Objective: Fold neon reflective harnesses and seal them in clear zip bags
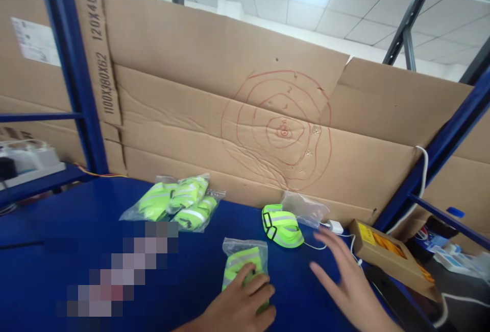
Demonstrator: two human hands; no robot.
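Observation:
My left hand (239, 304) has its fingers curled over a clear zip bag (245, 244) with a folded neon-green reflective strap (241, 259) inside, which partly hides it. My right hand (346, 278) is open, thumb and fingers apart, above the blue table with nothing in it. Beyond my right hand lies a loose bundle of neon-green reflective strap (285, 227) with black buckles, out of any bag. An empty clear plastic bag (304, 208) rests behind that bundle. Several more bagged green straps (191, 214) are piled further back on the left.
The blue table (184, 265) meets a cardboard wall (184, 102) marked with red rings. On the right are a white charger (335, 227) with a cable, a cardboard box (394, 258) with orange contents, a dark flat object (390, 291) and a bottle (432, 232). A blurred patch covers the left.

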